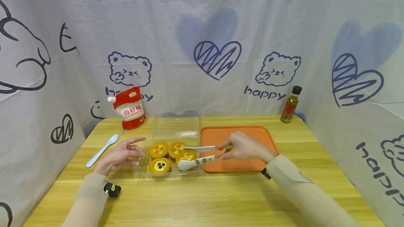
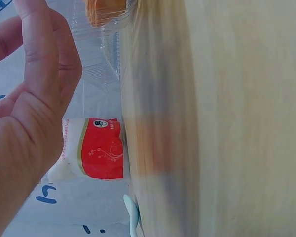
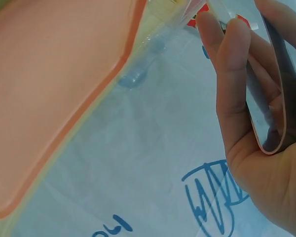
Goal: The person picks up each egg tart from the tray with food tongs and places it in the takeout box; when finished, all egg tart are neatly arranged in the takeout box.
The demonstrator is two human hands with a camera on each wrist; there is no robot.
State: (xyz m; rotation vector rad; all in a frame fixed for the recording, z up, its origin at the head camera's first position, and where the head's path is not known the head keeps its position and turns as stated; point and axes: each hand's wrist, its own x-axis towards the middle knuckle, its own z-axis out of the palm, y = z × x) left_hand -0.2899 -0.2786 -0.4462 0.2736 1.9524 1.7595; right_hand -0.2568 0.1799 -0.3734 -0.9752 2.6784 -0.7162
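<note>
In the head view my right hand [image 1: 244, 146] grips a pair of tongs [image 1: 206, 159] with white patterned arms. The tongs are spread, one tip above and the other below the lower-right egg tart [image 1: 186, 156]; whether they touch it I cannot tell. Several tarts sit in a clear plastic container [image 1: 176, 122] with its lid folded back; one tart [image 1: 159, 165] has dark berries on top. My left hand [image 1: 123, 155] hovers by the container's left side, its fingers loosely bent around nothing. The right wrist view shows the bent metal end of the tongs [image 3: 271, 148] within my palm.
An orange tray [image 1: 240, 164] lies right of the container, under my right hand. A red and white sugar bag [image 1: 129, 109] stands at the back left, with a light blue spoon [image 1: 102, 151] nearer. A dark-capped bottle [image 1: 290, 106] stands back right. Printed cloth [image 1: 217, 97] encloses the table.
</note>
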